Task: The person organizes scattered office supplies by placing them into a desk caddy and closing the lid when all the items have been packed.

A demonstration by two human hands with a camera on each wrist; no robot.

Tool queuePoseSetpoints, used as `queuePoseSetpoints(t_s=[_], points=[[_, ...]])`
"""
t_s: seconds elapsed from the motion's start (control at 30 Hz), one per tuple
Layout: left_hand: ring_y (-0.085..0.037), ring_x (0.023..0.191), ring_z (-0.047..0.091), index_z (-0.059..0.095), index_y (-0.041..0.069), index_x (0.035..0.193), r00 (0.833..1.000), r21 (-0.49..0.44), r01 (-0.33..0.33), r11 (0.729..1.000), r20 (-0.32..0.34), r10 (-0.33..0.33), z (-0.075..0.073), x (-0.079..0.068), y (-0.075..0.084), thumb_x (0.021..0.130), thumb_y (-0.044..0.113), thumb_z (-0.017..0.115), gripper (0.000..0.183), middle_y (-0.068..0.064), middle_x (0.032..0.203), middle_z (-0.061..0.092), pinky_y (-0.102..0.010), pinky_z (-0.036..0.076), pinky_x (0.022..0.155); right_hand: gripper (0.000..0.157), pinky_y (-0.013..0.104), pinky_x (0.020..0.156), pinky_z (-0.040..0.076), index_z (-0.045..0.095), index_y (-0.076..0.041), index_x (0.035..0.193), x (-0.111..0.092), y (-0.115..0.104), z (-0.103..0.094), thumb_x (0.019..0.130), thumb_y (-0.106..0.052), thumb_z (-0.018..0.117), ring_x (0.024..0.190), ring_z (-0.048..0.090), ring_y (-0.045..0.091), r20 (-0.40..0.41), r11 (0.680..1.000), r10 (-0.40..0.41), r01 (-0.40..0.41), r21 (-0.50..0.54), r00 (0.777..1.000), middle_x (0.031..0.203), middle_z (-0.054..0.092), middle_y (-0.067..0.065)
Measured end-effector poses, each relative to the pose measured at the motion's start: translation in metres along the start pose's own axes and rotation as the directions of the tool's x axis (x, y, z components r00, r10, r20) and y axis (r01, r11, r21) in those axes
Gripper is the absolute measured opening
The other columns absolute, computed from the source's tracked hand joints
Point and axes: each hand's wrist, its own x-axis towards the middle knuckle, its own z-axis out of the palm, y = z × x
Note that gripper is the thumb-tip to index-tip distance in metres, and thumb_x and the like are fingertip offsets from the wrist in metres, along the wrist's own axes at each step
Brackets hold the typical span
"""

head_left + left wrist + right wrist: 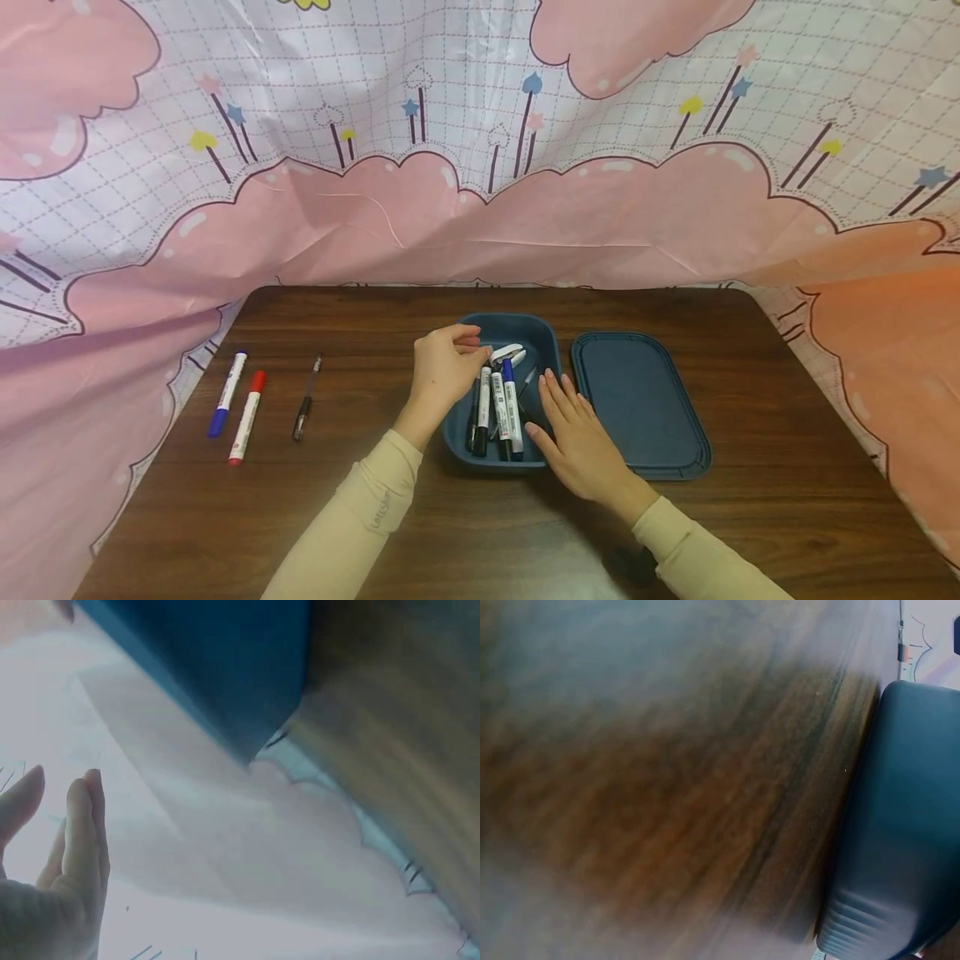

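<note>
A dark blue box (453, 454) holds several markers, a pen and a small white two-armed item (507, 353) at its far end. A white marker with a blue cap (512, 408) lies among black-ended white markers (483, 408). Over the box's left side hovers my left hand (442, 367), its fingertips close to the white item. In the left wrist view the thumb and fingers (82, 832) stand apart with nothing between them. Fingers spread and straight, my right hand (581, 442) rests at the box's right rim.
Right of the box lies a flat dark blue lid (637, 404). On the table's left side are a blue-capped marker (227, 396), a red-capped marker (247, 417) and a black pen (307, 397). A patterned curtain (480, 217) hangs behind the wooden table (360, 533).
</note>
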Motion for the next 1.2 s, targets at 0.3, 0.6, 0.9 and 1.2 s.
queuePoseSetpoints(t_s=[0.3,0.6,0.9,1.2], points=[[-0.023,0.090,0.074,0.071,0.004,0.110,0.994,-0.085,-0.029,0.996,-0.109,0.020,-0.038,0.008,0.018,0.081,0.018,0.078,0.033,-0.014,0.102,0.075,-0.033,0.059,0.077,0.069,0.055,0.119,0.018,0.018,-0.005,0.154,0.000,0.001,-0.001,0.102,-0.047,0.037,0.152,0.008,0.031,0.011,1.000,-0.002,0.002,-0.007,1.000,0.163,0.011,0.009],[-0.025,0.095,0.073,0.070,0.003,0.113,0.981,-0.104,-0.059,0.993,-0.190,0.039,-0.061,0.006,0.027,0.080,0.019,0.079,0.038,-0.016,0.107,0.073,-0.031,0.059,0.078,0.069,0.056,0.119,0.019,0.021,-0.003,0.153,0.000,-0.001,-0.003,0.102,-0.046,0.039,0.151,0.011,0.033,0.009,1.000,-0.006,0.006,-0.017,1.000,0.163,0.014,0.010],[-0.021,0.092,0.074,0.070,0.004,0.114,0.973,-0.074,-0.031,0.997,-0.229,0.013,-0.084,0.004,0.011,0.081,0.021,0.078,0.039,-0.014,0.106,0.074,-0.026,0.058,0.077,0.069,0.056,0.118,0.019,0.020,-0.003,0.153,0.000,-0.001,-0.001,0.102,-0.046,0.039,0.151,0.011,0.033,0.012,1.000,-0.010,0.010,-0.016,1.000,0.163,0.014,0.011],[-0.026,0.111,0.067,0.065,0.002,0.121,0.959,-0.027,0.020,0.999,-0.282,-0.027,-0.107,0.006,-0.010,0.081,0.021,0.078,0.046,-0.014,0.124,0.067,-0.032,0.055,0.091,0.069,0.056,0.119,0.019,0.021,-0.003,0.153,0.000,0.000,-0.001,0.102,-0.046,0.039,0.151,0.011,0.032,0.004,1.000,-0.013,0.013,-0.027,1.000,0.163,0.014,0.010]])
